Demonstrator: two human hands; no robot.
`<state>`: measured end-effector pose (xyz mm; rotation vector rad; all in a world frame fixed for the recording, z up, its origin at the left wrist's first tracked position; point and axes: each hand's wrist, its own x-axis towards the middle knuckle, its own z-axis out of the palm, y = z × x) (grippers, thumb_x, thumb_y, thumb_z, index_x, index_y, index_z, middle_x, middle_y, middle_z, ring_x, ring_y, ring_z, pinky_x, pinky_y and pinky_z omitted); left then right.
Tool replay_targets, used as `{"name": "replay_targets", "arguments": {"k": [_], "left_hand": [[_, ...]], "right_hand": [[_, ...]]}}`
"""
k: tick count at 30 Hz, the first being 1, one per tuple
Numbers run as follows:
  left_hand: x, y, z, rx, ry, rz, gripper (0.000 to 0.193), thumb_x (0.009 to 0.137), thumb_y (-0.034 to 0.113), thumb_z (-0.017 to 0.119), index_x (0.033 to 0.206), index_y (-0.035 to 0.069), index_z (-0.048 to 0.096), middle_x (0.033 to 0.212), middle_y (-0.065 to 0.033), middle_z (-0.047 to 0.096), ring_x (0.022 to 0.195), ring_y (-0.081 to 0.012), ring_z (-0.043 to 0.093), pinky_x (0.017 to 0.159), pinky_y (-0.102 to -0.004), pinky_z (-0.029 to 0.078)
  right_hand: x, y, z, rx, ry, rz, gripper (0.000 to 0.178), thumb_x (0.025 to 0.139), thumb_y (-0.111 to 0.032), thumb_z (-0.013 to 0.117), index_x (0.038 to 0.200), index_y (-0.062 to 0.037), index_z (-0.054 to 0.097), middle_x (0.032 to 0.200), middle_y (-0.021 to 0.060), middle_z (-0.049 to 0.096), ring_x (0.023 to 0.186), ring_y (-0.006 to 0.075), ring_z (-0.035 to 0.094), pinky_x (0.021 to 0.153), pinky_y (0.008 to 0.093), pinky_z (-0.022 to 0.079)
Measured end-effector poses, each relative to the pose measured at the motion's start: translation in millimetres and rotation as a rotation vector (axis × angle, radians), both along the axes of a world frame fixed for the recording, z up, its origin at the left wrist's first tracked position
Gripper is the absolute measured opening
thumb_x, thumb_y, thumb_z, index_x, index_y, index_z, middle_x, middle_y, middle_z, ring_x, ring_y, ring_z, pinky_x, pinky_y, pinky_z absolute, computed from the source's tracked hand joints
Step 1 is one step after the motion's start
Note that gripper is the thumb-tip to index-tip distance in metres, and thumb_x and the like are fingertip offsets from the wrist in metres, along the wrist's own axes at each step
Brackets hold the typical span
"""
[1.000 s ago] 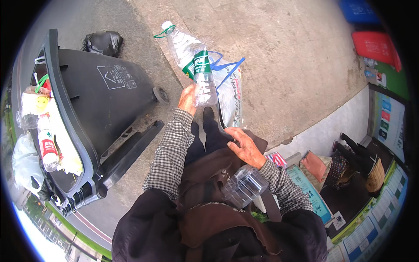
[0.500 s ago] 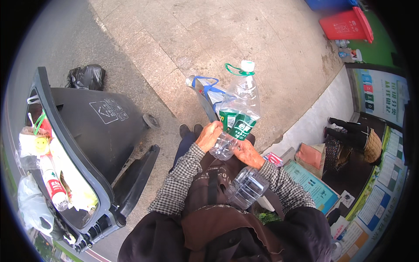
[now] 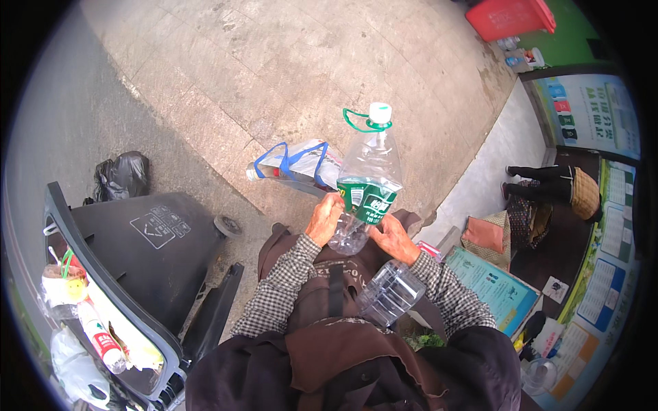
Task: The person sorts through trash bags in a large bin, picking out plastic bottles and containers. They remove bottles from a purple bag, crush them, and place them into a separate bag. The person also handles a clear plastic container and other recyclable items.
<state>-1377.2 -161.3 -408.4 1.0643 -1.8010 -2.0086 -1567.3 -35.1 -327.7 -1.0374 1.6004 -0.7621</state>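
Note:
A large clear plastic bottle with a white cap, a green carry loop and a green label stands tilted in front of me, its lower part crumpled. My left hand is closed on its left side, and my right hand grips it low on the right. Just beyond my left hand lies a clear bag with blue straps and something bottle-like inside; whether that hand holds it too is hidden. Against my lap, below my right wrist, rests another clear plastic bottle.
At left stands a dark grey wheeled bin, its opening full of rubbish, with a black bag beyond it. A teal board and a person in dark trousers are at right. A red bin stands far right.
The clear bag with blue straps has swung left and lies flatter. Both hands keep their grip on the green-labelled bottle. The whole view has shifted, with the grey bin sitting lower.

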Motion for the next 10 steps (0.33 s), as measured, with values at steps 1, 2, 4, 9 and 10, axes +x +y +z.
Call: {"name": "replay_targets", "arguments": {"k": [1, 2, 4, 9, 10], "left_hand": [[-13.7, -1.7, -9.6, -0.059, 0.032, 0.015, 0.023, 0.106, 0.022, 0.052, 0.110, 0.001, 0.058, 0.099, -0.0149, 0.062, 0.090, -0.0293, 0.065, 0.083, -0.0384, 0.051], [-30.3, -4.9, -20.1, -0.118, 0.062, 0.032, 0.023, 0.106, 0.022, 0.052, 0.110, 0.001, 0.058, 0.100, -0.0149, 0.062, 0.090, -0.0294, 0.065, 0.084, -0.0380, 0.051], [-55.9, -15.5, -33.8, -0.112, -0.012, 0.062, 0.026, 0.106, 0.023, 0.050, 0.112, -0.001, 0.058, 0.106, -0.0141, 0.061, 0.093, -0.0281, 0.066, 0.086, -0.0362, 0.051], [-111.7, -77.7, -82.6, 0.403, -0.003, 0.523, 0.034, 0.107, 0.033, 0.053, 0.127, 0.005, 0.055, 0.106, -0.0053, 0.062, 0.094, -0.0200, 0.068, 0.085, -0.0347, 0.055], [-132.0, -78.5, -85.8, 0.409, -0.010, 0.533, 0.034, 0.107, 0.033, 0.053, 0.127, 0.005, 0.055, 0.106, -0.0053, 0.062, 0.094, -0.0200, 0.068, 0.085, -0.0347, 0.055]], "right_hand": [[-15.5, -3.9, -5.7, 0.005, 0.020, 0.020, 0.041, 0.094, -0.004, 0.063, 0.134, -0.0012, 0.059, 0.135, 0.0176, 0.060, 0.129, 0.0320, 0.057, 0.111, 0.0410, 0.042], [-33.4, -8.1, -10.2, 0.034, -0.045, 0.008, 0.040, 0.094, -0.005, 0.063, 0.134, -0.0011, 0.059, 0.137, 0.0178, 0.059, 0.131, 0.0337, 0.056, 0.111, 0.0423, 0.042], [-67.4, -14.5, -29.4, -0.012, -0.040, 0.032, 0.041, 0.094, -0.005, 0.063, 0.134, -0.0011, 0.059, 0.137, 0.0180, 0.059, 0.131, 0.0343, 0.055, 0.111, 0.0421, 0.042], [-172.7, -42.5, -42.7, -0.046, -0.107, 0.122, 0.048, 0.093, -0.007, 0.066, 0.139, -0.0018, 0.056, 0.138, 0.0194, 0.058, 0.132, 0.0351, 0.055, 0.113, 0.0405, 0.041], [-194.8, -46.3, -46.6, -0.017, -0.142, 0.146, 0.051, 0.094, -0.008, 0.066, 0.143, -0.0035, 0.054, 0.142, 0.0181, 0.056, 0.134, 0.0363, 0.053, 0.114, 0.0432, 0.040]]}}
